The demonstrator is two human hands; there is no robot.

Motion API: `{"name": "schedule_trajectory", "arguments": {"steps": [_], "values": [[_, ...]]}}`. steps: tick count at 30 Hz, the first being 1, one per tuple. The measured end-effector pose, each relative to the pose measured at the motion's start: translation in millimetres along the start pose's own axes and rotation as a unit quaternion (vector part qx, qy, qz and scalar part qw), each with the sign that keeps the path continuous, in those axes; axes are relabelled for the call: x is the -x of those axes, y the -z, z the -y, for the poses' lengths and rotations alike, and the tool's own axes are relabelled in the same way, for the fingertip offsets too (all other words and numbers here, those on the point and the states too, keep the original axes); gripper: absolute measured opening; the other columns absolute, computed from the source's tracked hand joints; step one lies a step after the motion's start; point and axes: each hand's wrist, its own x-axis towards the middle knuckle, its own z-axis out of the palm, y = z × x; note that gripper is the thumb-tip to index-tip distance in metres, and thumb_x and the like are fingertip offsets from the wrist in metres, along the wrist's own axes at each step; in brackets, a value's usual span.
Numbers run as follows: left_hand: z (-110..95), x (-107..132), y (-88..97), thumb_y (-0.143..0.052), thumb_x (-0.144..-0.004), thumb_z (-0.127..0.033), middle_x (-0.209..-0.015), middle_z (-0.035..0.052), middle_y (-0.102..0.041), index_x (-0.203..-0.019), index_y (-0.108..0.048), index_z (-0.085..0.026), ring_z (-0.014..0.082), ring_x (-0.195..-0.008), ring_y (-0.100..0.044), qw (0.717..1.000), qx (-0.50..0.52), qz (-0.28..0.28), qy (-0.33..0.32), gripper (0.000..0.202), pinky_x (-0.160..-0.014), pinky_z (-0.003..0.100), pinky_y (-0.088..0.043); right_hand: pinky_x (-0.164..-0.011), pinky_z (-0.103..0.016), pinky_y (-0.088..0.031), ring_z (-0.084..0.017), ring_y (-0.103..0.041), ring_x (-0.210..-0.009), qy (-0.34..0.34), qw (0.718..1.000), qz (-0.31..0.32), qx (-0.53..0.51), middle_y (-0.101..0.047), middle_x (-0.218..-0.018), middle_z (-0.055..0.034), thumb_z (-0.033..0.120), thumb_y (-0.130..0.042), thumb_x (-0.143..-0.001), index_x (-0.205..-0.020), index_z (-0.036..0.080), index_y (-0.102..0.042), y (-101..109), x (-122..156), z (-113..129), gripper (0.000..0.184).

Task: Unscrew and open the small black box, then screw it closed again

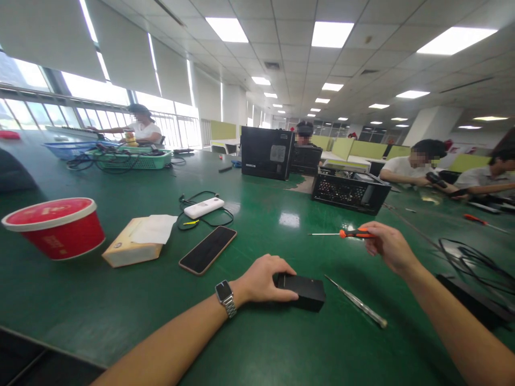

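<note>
In the head view, my left hand (pixel 262 279) grips a black box (pixel 309 292) at lower centre of the frame; my right hand (pixel 389 247), right of centre, clasps an orange-and-black screwdriver (pixel 351 234), tip pointing left. A slim screwdriver (pixel 357 304) lies lower right.

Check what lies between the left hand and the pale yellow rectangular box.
In the head view, a flat, dark-screened phone lies between that hand and the box.

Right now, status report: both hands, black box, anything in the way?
Left hand gripping black box. Right hand holding orange-and-black screwdriver, tip apart from box. Box on green table. Second screwdriver lying beside it, possibly in the way.
</note>
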Motion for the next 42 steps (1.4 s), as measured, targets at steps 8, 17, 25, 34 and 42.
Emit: {"name": "schedule_trajectory", "arguments": {"steps": [8,17,25,34,42], "values": [[-14.1,-3.3,-8.0,-0.074,-0.073,-0.049,-0.090,0.0039,-0.073,-0.096,-0.072,-0.018,0.0215,-0.084,-0.066,0.997,-0.057,-0.006,-0.053,0.039,-0.077,0.032,-0.043,-0.037,-0.021,-0.025,-0.008,-0.037,-0.039,-0.021,0.995,0.052,-0.077,-0.058,-0.055,-0.0002,0.034,-0.064,-0.075,-0.073,0.016,-0.068,-2.2,24.2,46.7,0.019],[-13.0,-3.4,-11.4,-0.072,-0.074,-0.048,-0.089,0.0045,-0.073,-0.094,-0.071,-0.019,0.0210,-0.082,-0.065,0.997,-0.058,-0.012,-0.052,0.036,-0.075,0.030,-0.045,-0.039,-0.022,-0.027,-0.009,-0.039,-0.041,-0.007,0.999,0.049,-0.013,-0.058,-0.054,0.0001,0.037,-0.065,-0.072,-0.070,0.018,-0.068,-14.5,24.8,53.1,0.020],[-12.1,-2.7,-10.3,-0.070,-0.076,-0.051,-0.089,0.0055,-0.073,-0.095,-0.071,-0.018,0.0210,-0.082,-0.065,0.998,-0.037,-0.007,-0.054,0.038,-0.075,0.029,-0.048,-0.041,-0.022,-0.030,-0.010,-0.041,-0.044,0.047,0.996,0.056,0.060,-0.054,-0.051,0.0014,0.039,-0.062,-0.077,-0.073,0.017,-0.070,-9.8,28.1,57.2,0.023],[-13.5,-2.7,-9.6,-0.070,-0.076,-0.052,-0.088,0.0053,-0.073,-0.095,-0.071,-0.018,0.0209,-0.081,-0.065,0.998,-0.041,-0.007,-0.050,0.039,-0.074,0.029,-0.048,-0.041,-0.023,-0.030,-0.011,-0.041,-0.043,0.042,0.996,0.063,0.051,-0.052,-0.049,0.0022,0.039,-0.061,-0.078,-0.074,0.017,-0.070,-7.1,26.0,52.3,0.023],[-8.8,-2.0,-13.3,-0.072,-0.074,-0.050,-0.088,0.0057,-0.072,-0.096,-0.071,-0.017,0.0212,-0.081,-0.065,0.998,-0.039,-0.013,-0.048,0.040,-0.074,0.029,-0.048,-0.056,-0.027,-0.045,-0.018,-0.060,-0.065,0.126,0.978,0.085,0.142,-0.067,-0.071,-0.0038,0.040,-0.059,-0.084,-0.084,0.021,-0.074,-4.0,31.1,69.5,0.024]]}}
